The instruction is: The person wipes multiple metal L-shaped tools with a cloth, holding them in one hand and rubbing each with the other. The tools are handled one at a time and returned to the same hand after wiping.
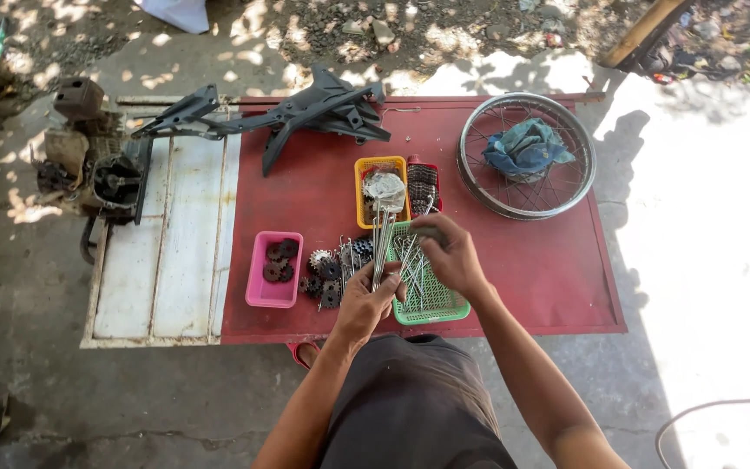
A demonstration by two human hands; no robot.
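Left hand (pixel 365 304) gripped bundle of metal spokes (pixel 381 239), held upright over red table (pixel 557 269). Right hand (pixel 449 254) closed on more spokes above green basket (pixel 427 306). Pink tray (pixel 274 291) with dark sprockets sat left of basket; loose sprockets (pixel 330 276) lay between them. Yellow basket (pixel 381 191) and small red basket (pixel 423 184) stood behind. Spoked wheel rim (pixel 526 156) lay at right, blue rag (pixel 527 148) inside. Black plastic frame part (pixel 305 113) lay at table's far edge.

red table (pixel 514 260), green basket (pixel 434 306), pink tray (pixel 264 293)
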